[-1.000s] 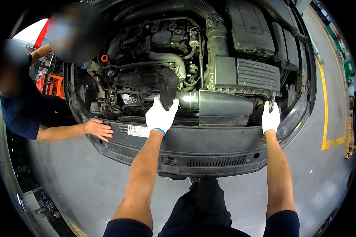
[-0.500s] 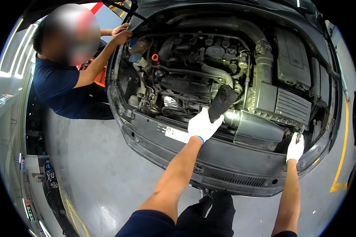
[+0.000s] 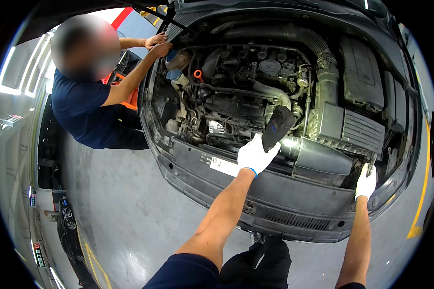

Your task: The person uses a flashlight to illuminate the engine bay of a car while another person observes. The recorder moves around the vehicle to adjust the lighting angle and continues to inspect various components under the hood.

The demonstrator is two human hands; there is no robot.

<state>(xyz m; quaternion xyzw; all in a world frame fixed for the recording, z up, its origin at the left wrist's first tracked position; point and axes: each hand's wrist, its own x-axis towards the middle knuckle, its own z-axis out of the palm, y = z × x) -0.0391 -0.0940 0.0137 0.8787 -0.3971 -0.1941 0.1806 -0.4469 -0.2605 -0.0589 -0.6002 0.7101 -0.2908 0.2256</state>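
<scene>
Head view: the person stands at the front of a car with the bonnet raised. The left hand [image 3: 253,155], in a white glove, is closed around the lower end of a black intake duct piece [image 3: 276,127], which stands tilted above the front crossmember [image 3: 275,180], just left of the air duct [image 3: 320,158] that leads to the air filter housing [image 3: 354,131]. The right hand [image 3: 366,181], also gloved, rests on the crossmember at the right corner of the bay; whether its fingers grip anything there cannot be told.

Judged step: the duct piece is free of its seat and being lifted out or offered up. Any further handling calls for a steady grip and clearance from the hoses behind it.

A co-worker in a dark blue shirt [image 3: 82,111] leans in at the left, both hands up at the bay's far corner near the coolant reservoir [image 3: 178,60].

Against the frame half a second earlier, the duct piece and both hands sit in much the same relation; the co-worker's hands remain raised at that corner.
</scene>
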